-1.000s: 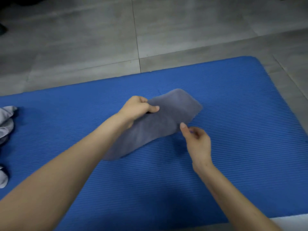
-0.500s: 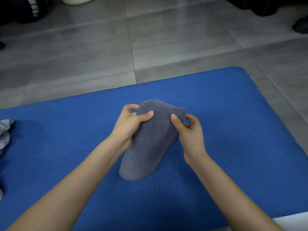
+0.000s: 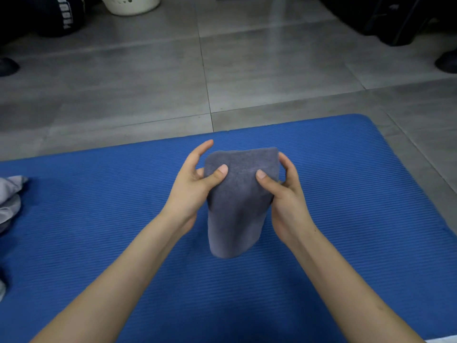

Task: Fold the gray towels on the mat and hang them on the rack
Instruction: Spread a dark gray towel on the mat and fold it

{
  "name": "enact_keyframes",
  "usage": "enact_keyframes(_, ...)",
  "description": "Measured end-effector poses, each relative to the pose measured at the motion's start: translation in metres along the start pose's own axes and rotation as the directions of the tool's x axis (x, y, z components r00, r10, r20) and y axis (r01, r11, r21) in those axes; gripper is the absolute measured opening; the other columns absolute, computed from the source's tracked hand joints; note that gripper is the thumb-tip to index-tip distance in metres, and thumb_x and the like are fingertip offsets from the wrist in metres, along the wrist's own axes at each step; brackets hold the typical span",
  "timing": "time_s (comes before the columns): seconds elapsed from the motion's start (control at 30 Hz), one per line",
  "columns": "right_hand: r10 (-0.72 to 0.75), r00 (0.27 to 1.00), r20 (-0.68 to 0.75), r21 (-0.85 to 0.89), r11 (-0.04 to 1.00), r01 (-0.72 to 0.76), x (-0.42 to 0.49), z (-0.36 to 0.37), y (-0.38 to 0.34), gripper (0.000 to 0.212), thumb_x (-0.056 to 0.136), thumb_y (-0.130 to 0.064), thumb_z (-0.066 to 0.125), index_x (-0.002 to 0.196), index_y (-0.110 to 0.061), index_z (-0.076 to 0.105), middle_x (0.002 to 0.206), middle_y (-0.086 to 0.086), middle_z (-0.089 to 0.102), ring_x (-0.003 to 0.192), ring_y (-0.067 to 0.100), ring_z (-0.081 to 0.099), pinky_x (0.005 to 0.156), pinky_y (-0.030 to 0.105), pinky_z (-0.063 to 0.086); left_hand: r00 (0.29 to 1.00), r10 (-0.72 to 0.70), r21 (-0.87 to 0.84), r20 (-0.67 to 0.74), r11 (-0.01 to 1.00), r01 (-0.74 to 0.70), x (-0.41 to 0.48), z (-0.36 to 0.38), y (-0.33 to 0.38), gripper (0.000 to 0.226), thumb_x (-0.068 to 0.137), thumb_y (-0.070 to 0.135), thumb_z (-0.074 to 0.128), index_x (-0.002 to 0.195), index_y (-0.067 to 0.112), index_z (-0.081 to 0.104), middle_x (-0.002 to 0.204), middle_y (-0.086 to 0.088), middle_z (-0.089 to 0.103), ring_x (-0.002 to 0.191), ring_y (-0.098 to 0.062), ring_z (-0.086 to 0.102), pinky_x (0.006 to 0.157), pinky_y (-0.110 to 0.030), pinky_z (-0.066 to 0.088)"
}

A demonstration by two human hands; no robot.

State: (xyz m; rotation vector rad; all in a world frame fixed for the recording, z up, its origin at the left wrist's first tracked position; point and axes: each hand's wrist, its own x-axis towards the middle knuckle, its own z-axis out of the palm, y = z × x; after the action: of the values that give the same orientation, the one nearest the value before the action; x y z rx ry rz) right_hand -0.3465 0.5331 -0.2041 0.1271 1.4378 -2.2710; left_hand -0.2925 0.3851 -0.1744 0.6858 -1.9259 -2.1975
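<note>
A folded gray towel hangs in the air above the blue mat. My left hand pinches its upper left edge, thumb on the front. My right hand grips the upper right edge, thumb on the front and fingers behind. The towel's lower end dangles free between my wrists. No rack is in view.
A pile of lighter gray cloth lies at the mat's left edge. Gray tiled floor lies beyond the mat. A white bucket and a dark bag stand at the far left, dark objects at the far right.
The towel went from lying slanted on the mat to being lifted off it, held upright by both hands. My right hand took hold of its right edge. The view tilted up.
</note>
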Motion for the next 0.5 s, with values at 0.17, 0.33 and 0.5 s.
enact_keyframes(0.17, -0.179, 0.982, 0.065, -0.351, 0.917, 0.191, 0.008, 0.013, -0.010, 0.064, 0.087, -0.007, 0.064, 0.134, -0.043, 0.040, 0.090, 0.017, 0.067, 0.081, 0.015, 0.065, 0.069, 0.019, 0.052, 0.974, 0.218, 0.458, 0.056, 0.861, -0.219, 0.015, -0.020, -0.002, 0.057, 0.071, 0.022, 0.080, 0.119, 0.042, 0.057, 0.113, 0.020, 0.064, 0.104, 0.002, 0.058, 0.095, -0.023, 0.046)
enact_keyframes(0.33, -0.142, 0.939, 0.315, -0.625, 0.713, 0.317, 0.025, 0.019, -0.030, 0.079, 0.082, -0.001, 0.068, 0.129, -0.054, 0.033, 0.125, -0.031, 0.049, 0.117, -0.016, 0.044, 0.091, 0.007, 0.040, 0.959, 0.194, 0.775, 0.206, 0.567, -0.281, 0.044, -0.041, 0.016, 0.086, 0.059, 0.048, 0.081, 0.129, 0.060, 0.033, 0.115, 0.015, 0.058, 0.109, -0.003, 0.046, 0.107, -0.027, 0.031)
enact_keyframes(0.5, -0.009, 0.957, 0.289, -0.838, 0.481, 0.258, 0.049, 0.029, -0.035, 0.069, 0.071, -0.007, 0.078, 0.125, -0.040, 0.050, 0.113, -0.031, 0.056, 0.111, -0.008, 0.051, 0.101, 0.024, 0.042, 0.881, 0.311, 0.913, 0.355, 0.087, -0.399, 0.068, -0.050, 0.027, 0.069, 0.053, 0.054, 0.073, 0.115, 0.026, 0.063, 0.070, 0.001, 0.063, 0.079, -0.024, 0.062, 0.102, -0.049, 0.033)
